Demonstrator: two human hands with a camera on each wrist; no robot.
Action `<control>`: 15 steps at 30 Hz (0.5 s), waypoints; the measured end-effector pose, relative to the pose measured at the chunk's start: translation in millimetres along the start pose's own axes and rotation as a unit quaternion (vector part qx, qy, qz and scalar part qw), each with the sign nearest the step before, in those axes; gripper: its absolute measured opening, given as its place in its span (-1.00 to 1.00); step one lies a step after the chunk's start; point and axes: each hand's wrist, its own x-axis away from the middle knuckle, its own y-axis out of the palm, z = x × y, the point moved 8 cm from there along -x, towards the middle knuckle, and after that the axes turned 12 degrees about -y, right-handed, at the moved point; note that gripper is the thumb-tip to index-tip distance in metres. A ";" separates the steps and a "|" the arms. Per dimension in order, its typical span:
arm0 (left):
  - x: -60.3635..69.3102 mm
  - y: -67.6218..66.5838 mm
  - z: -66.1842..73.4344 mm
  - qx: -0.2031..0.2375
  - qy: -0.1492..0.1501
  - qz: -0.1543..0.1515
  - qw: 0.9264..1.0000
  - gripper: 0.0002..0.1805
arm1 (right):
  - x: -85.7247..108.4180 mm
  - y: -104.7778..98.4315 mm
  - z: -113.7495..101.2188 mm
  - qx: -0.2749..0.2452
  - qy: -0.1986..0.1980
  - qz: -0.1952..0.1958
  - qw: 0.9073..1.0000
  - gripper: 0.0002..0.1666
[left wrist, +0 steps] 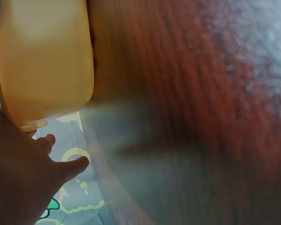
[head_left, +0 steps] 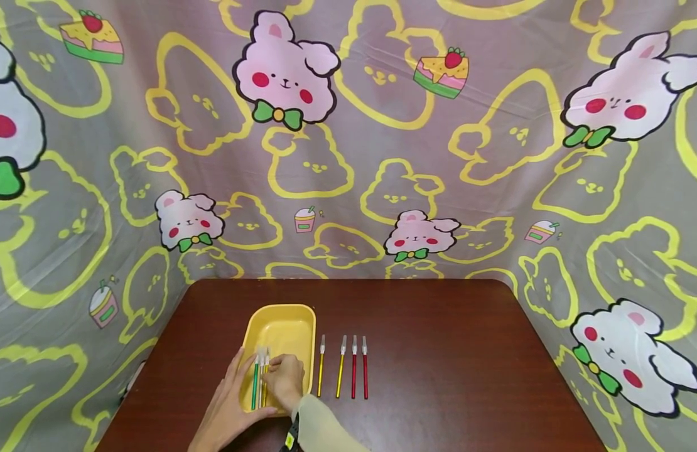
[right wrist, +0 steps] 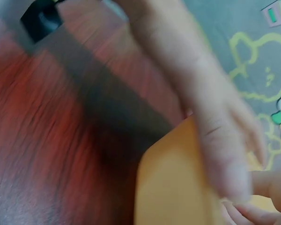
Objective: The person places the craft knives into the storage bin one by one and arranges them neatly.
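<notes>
In the head view, a yellow tray [head_left: 286, 329] holds a green-handled craft knife [head_left: 255, 383], a silver one [head_left: 261, 386] and a yellow one [head_left: 265, 392], lying side by side. My right hand [head_left: 287, 380] reaches inside and pinches the yellow knife. Straight fingers of my left hand [head_left: 226, 405] rest along the tray's left side, its thumb at the near edge. The left wrist view shows the left hand [left wrist: 28, 168] by the tray [left wrist: 47, 61]. In the right wrist view the left thumb lies against the tray [right wrist: 171, 183]; my right hand [right wrist: 271, 197] is partly cut off.
Right of the tray on the brown table [head_left: 439, 351] lie two yellow craft knives [head_left: 321, 373] [head_left: 340, 373] and two red ones [head_left: 354, 373] [head_left: 365, 376], roughly parallel, tips away from me. A patterned curtain [head_left: 348, 144] surrounds the table's back and sides.
</notes>
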 end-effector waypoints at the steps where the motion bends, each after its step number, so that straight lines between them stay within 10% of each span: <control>1: -0.2 0.6 -0.7 -0.001 -0.004 -0.005 1.000 0.31 | -1.2 0.1 -2.6 -0.017 -0.001 -0.008 1.000 -0.73; 15: -0.3 0.1 0.4 0.002 -0.006 -0.009 1.000 0.28 | -5.8 -23.8 -20.7 -0.145 -0.026 -0.090 0.985 -0.62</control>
